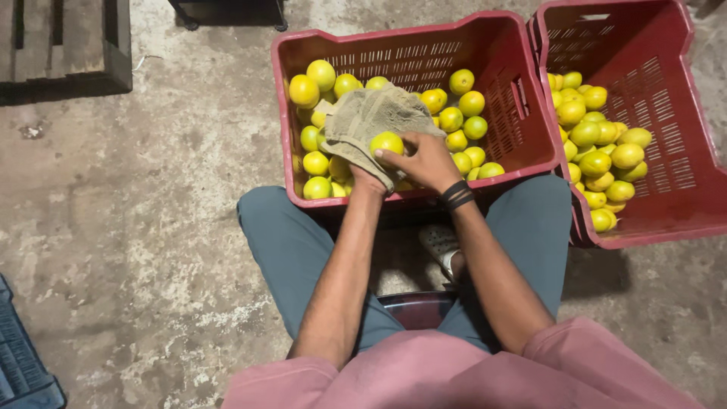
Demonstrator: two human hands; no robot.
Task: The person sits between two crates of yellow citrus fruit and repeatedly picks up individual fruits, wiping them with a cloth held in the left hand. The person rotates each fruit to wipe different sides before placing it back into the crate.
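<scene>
A grey-green cloth (369, 121) lies draped over my left hand (366, 179), which is mostly hidden under it at the near edge of a red plastic crate (424, 47). On the cloth rests a yellow-green citrus fruit (387, 142). My right hand (424, 160), with dark bands on the wrist, closes its fingers on that fruit from the right. The crate holds several more yellow and green fruits (463, 102) around and under the cloth.
A second red crate (685, 113) at the right holds several similar fruits (598, 163). I sit with knees apart on a concrete floor (151, 227). A wooden pallet (64, 45) lies far left, a dark blue crate (23, 363) near left.
</scene>
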